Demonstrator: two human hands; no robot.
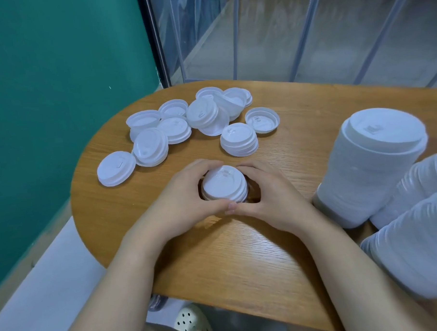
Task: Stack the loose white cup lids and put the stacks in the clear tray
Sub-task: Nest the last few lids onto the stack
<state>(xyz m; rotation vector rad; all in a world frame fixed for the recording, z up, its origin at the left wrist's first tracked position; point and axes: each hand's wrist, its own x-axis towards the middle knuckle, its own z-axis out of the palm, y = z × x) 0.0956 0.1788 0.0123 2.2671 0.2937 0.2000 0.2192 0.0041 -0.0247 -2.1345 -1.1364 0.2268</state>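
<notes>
Both hands cup a short stack of lids (224, 185) standing on the wooden worktop (241, 252): left hand (186, 204) curled round its left side, right hand (269, 200) round its right, thumbs meeting in front of the stack, fingers wrapping behind. Beyond the held stack, w/ bare wood between, lie the loose lids (175, 122), scattered and partly overlapping, some top-up, some flipped; a small second stack (239, 139) sits directly behind the held one. Right of the held stack, tall finished stacks (372, 163) stand and lean together at the worktop edge; can't tell if a clear tray holds them. Teal wall (46, 97) left of the worktop.
</notes>
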